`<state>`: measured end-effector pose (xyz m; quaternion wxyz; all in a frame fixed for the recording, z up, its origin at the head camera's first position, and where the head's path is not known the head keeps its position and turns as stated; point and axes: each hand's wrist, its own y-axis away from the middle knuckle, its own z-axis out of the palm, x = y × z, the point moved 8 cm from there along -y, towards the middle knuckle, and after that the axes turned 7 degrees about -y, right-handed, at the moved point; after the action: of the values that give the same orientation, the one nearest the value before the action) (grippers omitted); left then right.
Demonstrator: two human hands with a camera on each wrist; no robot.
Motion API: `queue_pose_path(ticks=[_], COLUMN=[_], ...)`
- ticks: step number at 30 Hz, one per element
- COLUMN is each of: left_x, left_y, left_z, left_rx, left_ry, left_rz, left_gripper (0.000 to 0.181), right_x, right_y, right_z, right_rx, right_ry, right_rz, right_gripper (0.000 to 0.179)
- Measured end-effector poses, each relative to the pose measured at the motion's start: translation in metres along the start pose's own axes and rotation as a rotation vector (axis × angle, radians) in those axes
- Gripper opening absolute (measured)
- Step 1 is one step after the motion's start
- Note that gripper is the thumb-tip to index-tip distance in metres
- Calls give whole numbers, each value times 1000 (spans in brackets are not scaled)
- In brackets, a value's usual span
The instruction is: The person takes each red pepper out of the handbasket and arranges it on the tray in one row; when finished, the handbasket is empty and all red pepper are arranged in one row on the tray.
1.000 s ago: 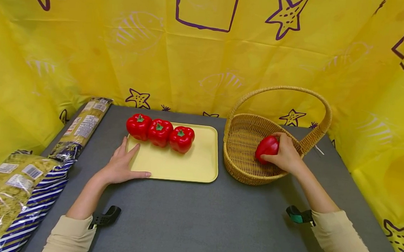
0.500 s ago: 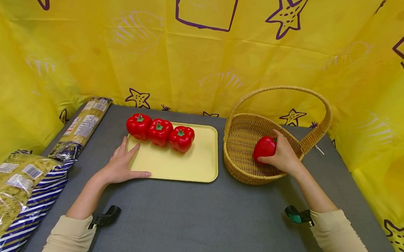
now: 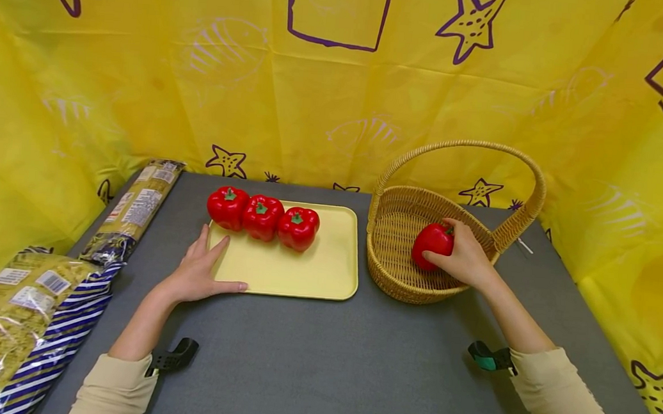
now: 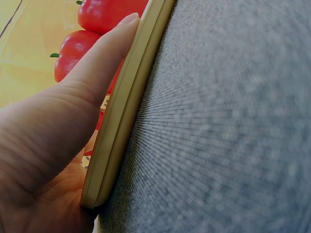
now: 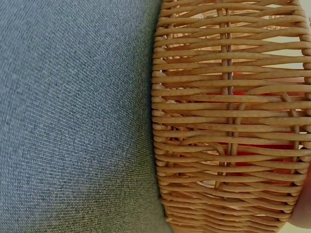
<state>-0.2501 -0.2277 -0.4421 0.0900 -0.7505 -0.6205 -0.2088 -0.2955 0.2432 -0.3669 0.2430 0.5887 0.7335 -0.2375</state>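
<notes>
My right hand (image 3: 465, 256) reaches into a wicker basket (image 3: 388, 262) and grips a red bell pepper (image 3: 431, 246), thumb in front and fingers behind. In the right wrist view the basket's woven wall (image 5: 233, 126) covers most of the pepper, with red showing through the gaps. My left hand (image 3: 194, 274) lies spread at the left front corner of a pale yellow tray (image 3: 298, 275), thumb along its front edge. In the left wrist view the straight thumb (image 4: 104, 58) touches the tray rim (image 4: 129, 102). Three red bell peppers (image 3: 263, 217) stand in a row at the tray's back left.
A pasta bag (image 3: 29, 320) and a long pasta packet (image 3: 135, 209) lie along the left side of the grey table (image 3: 321, 360). The basket's tall arched handle (image 3: 463, 144) rises above my right hand. A yellow patterned curtain (image 3: 327, 104) encloses the back and sides.
Inside the basket, the pepper in my right hand has shifted slightly left and turned, its stem end now facing the upper right. The left hand and tray have stayed put.
</notes>
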Motion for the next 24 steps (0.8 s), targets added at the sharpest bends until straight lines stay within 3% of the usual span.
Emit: queue_pose_path(ticks=[24], left_x=[0], left_y=[0], left_z=[0], left_rx=[1], left_ry=[2], left_rz=[3], left_gripper=[115], right_x=[-19], right_y=[13], right_z=[4], right_rx=[53], right_ry=[-45], right_rz=[-60], right_gripper=[78])
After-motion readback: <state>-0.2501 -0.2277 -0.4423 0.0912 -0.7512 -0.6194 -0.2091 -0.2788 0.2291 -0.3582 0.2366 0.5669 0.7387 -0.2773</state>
